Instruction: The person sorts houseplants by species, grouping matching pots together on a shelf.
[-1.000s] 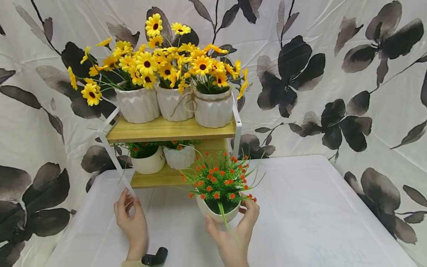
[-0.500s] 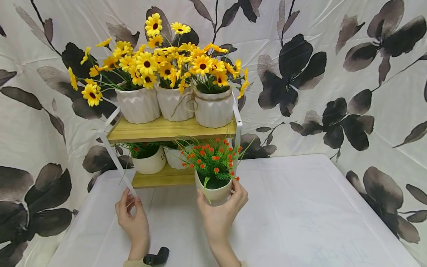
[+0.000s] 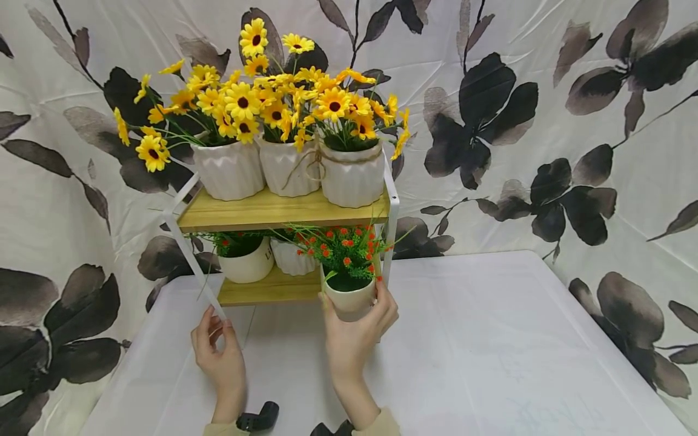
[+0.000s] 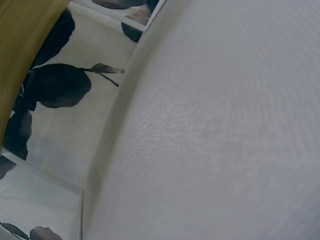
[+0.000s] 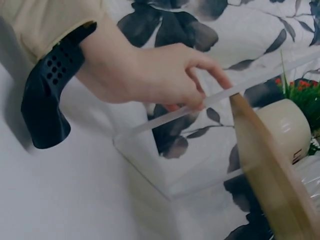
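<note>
My right hand (image 3: 357, 330) grips a cream pot (image 3: 349, 300) of green grass with small orange-red flowers, thumb on its left and fingers on its right. The pot is at the front right of the lower wooden board (image 3: 267, 287) of a two-tier shelf; whether it touches the board is hard to tell. My left hand (image 3: 220, 357) pinches the shelf's white metal frame (image 3: 191, 263) at its lower left. The right wrist view also shows the left hand (image 5: 160, 75) at this frame, fingers bent round the bar. Neither hand appears in the left wrist view.
Three white pots (image 3: 229, 172) of yellow flowers fill the upper board (image 3: 283, 213). Below, a cream pot (image 3: 248, 263) and a white ribbed pot (image 3: 294, 257) stand left of the held one. White cloth covers the table (image 3: 480, 339); a floral curtain (image 3: 507, 121) hangs behind.
My right hand has carried the flower pot away from me and slightly left, from in front of the shelf to under the upper board. The left hand stays on the frame.
</note>
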{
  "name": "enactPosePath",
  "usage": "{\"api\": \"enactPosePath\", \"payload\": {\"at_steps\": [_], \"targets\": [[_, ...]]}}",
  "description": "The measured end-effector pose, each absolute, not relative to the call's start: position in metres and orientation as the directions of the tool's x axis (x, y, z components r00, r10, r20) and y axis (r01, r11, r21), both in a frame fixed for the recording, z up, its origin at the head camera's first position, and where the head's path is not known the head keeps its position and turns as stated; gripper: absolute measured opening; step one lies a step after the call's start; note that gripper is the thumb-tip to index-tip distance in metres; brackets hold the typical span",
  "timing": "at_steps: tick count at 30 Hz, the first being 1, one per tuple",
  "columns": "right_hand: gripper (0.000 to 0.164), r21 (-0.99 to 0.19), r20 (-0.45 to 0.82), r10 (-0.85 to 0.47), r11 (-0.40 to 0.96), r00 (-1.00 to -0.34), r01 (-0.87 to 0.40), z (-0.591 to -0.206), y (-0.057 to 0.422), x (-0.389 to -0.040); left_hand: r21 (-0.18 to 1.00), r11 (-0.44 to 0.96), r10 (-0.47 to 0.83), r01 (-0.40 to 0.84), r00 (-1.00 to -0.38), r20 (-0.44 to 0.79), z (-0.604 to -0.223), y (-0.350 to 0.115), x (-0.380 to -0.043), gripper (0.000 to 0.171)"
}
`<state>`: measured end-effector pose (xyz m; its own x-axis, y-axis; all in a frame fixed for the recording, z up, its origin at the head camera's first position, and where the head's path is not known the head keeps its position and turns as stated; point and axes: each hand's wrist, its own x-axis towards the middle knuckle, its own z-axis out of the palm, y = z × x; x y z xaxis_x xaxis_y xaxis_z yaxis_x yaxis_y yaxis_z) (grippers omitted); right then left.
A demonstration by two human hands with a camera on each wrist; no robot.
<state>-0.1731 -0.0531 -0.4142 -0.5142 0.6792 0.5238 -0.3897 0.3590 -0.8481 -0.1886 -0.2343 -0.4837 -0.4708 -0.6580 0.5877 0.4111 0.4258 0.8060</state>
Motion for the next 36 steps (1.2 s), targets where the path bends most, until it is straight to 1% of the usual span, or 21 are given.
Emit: {"api": "enactPosePath", "payload": {"at_steps": [2, 6, 13, 17, 20, 23, 25, 27, 29, 31, 33, 36], "targets": [[0.093, -0.844, 0.53, 0.678, 0.364, -0.51, -0.393, -0.415, -0.054, -0.175, 0.806, 0.418, -0.661, 0.419, -0.469, 0.586, -0.476, -0.229, -0.184, 0.038], [0.092, -0.818, 0.57, 0.67, 0.41, -0.476, -0.403, -0.419, -0.058, -0.181, 0.806, 0.419, -0.66, 0.419, -0.469, 0.587, -0.466, -0.224, -0.179, 0.039], [0.09, -0.767, 0.641, 0.634, 0.499, -0.433, -0.404, -0.422, -0.058, -0.186, 0.815, 0.424, -0.659, 0.394, -0.483, 0.576, -0.489, -0.237, -0.191, 0.041], [0.087, -0.727, 0.686, 0.599, 0.548, -0.412, -0.414, -0.422, -0.055, -0.185, 0.812, 0.425, -0.65, 0.399, -0.49, 0.581, -0.491, -0.239, -0.191, 0.04], [0.077, -0.677, 0.736, 0.548, 0.585, -0.398, -0.447, -0.423, -0.052, -0.184, 0.806, 0.433, -0.646, 0.403, -0.485, 0.589, -0.49, -0.238, -0.19, 0.04], [0.065, -0.592, 0.806, 0.465, 0.617, -0.366, -0.518, -0.424, -0.046, -0.182, 0.804, 0.439, -0.651, 0.401, -0.475, 0.593, -0.49, -0.238, -0.191, 0.04], [0.056, -0.514, 0.858, 0.402, 0.643, -0.321, -0.568, -0.424, -0.042, -0.182, 0.805, 0.439, -0.654, 0.399, -0.473, 0.591, -0.49, -0.238, -0.192, 0.04], [0.046, -0.429, 0.903, 0.341, 0.676, -0.261, -0.6, -0.424, -0.037, -0.183, 0.808, 0.438, -0.657, 0.393, -0.473, 0.587, -0.491, -0.238, -0.193, 0.04], [0.037, -0.358, 0.933, 0.293, 0.705, -0.208, -0.613, -0.423, -0.033, -0.184, 0.809, 0.44, -0.658, 0.39, -0.473, 0.586, -0.491, -0.238, -0.193, 0.04], [0.031, -0.308, 0.951, 0.256, 0.728, -0.174, -0.613, -0.421, -0.029, -0.186, 0.807, 0.446, -0.655, 0.388, -0.473, 0.589, -0.491, -0.238, -0.193, 0.04], [0.028, -0.287, 0.958, 0.233, 0.738, -0.168, -0.61, -0.419, -0.027, -0.186, 0.802, 0.451, -0.65, 0.39, -0.472, 0.595, -0.491, -0.238, -0.192, 0.041], [0.027, -0.289, 0.957, 0.21, 0.747, -0.199, -0.598, -0.417, -0.025, -0.185, 0.801, 0.453, -0.647, 0.393, -0.473, 0.598, -0.491, -0.238, -0.191, 0.041]]}}
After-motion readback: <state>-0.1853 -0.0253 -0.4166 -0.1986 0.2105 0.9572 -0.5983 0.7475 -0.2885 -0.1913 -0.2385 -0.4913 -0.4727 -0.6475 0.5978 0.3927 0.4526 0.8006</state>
